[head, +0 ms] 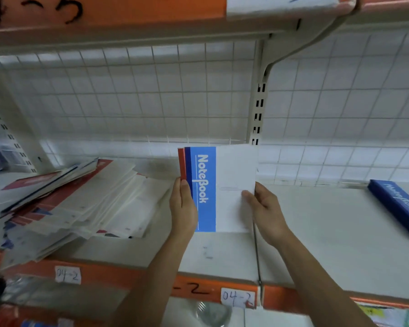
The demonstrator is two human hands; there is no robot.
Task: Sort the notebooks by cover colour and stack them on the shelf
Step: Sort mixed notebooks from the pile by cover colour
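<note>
1. Head view: A person's left hand [183,208] and right hand [265,213] held a light-blue notebook [206,190] upright over the middle of the shelf [316,244], its white "NoteBook" lettering running up the blue band.
2. Head view: The left grip was closed round the bundle's spine side. There a dark-blue cover [187,161] and a red cover [181,161] showed as 2 narrow slivers behind the front book.
3. Head view: The right grip pinched the opposite edge, thumb pressed on the white part of the front cover and fingers tucked behind.
4. Head view: The bundle's lower edge sat close to the shelf surface; whether it touched could not be told.
5. Head view: A loose pile of notebooks [76,199] lay slumped on the shelf to the left, just beside the left hand. Red, blue and white covers were mixed in it and partly blurred.
6. Head view: A dark-blue notebook [397,208] lay flat at the far right of the shelf, well apart from both hands.
7. Head view: A wire mesh [151,90] backed the shelf, and a slotted upright [257,114] rose behind the held bundle.
8. Head view: An orange strip [104,274] ran along the shelf's front edge. It carried 2 paper labels, the left label [67,274] and the right label [237,298], each handwritten "04-2".
</note>
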